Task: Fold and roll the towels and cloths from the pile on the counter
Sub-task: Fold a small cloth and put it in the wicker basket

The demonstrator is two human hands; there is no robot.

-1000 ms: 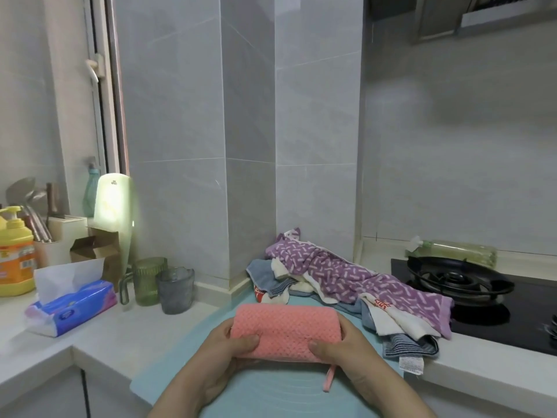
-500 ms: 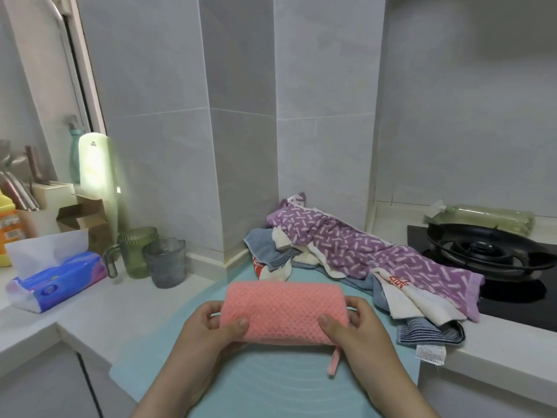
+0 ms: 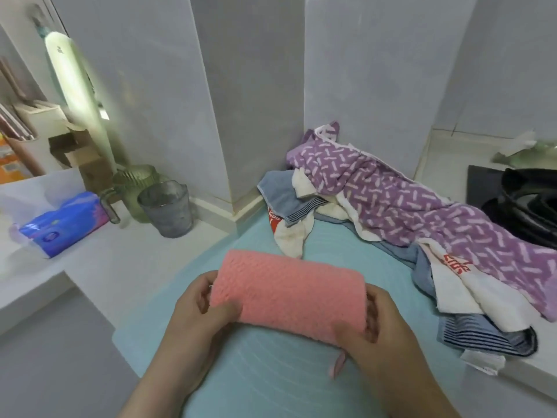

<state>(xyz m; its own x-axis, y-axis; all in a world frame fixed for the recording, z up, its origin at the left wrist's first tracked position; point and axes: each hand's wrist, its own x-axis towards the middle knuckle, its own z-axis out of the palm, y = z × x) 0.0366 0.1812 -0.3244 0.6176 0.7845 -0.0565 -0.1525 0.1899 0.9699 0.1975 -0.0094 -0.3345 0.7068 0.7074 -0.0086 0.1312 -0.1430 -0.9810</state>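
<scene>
A rolled pink waffle-textured cloth [image 3: 289, 294] is held just above the light-blue mat [image 3: 271, 384]. My left hand [image 3: 196, 315] grips its left end and my right hand [image 3: 376, 330] grips its right end. A small pink loop tag [image 3: 337, 363] hangs from the roll's lower right. Behind and to the right lies the pile of cloths: a purple towel with white dashes [image 3: 422, 212] on top, over white cloths [image 3: 449, 285] and blue striped ones [image 3: 485, 333].
Two ribbed glass cups [image 3: 165, 206] and a blue tissue pack [image 3: 63, 224] stand on the white counter [image 3: 90, 260] at left. A black gas stove [image 3: 524, 206] is at the far right. A tiled wall column rises behind the mat.
The view has tilted downward and moved closer to the counter. The pink roll stays gripped in both hands, tilted slightly down to the right.
</scene>
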